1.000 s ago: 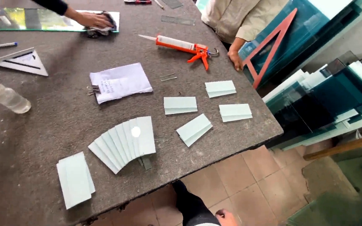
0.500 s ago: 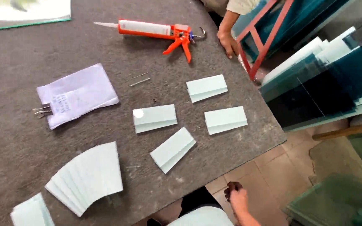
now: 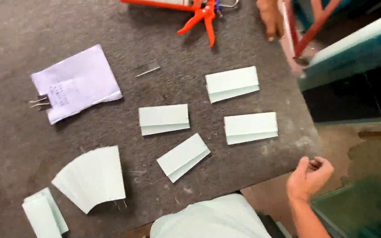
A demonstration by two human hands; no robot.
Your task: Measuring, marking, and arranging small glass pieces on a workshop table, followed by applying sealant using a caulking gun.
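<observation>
My right hand (image 3: 308,178) hangs just off the near right edge of the dark table (image 3: 31,145), fingers curled around a small dark object (image 3: 316,164). Nearest to it lie several pale green folded pieces: one (image 3: 250,127) by the table's right edge, one (image 3: 232,83) farther back, one (image 3: 164,119) in the middle and a tilted one (image 3: 183,157) near the front. My left hand is out of view.
A fan of pale strips (image 3: 91,178) and a small stack (image 3: 42,215) lie front left. A white paper sheet (image 3: 73,83) rests at the left, an orange caulking gun (image 3: 201,15) at the back. Another person's hand (image 3: 270,17) touches the far edge. Glass sheets (image 3: 353,48) stand at the right.
The view has closed in on the table's right front part. My right hand has risen from below the edge to beside the near right corner.
</observation>
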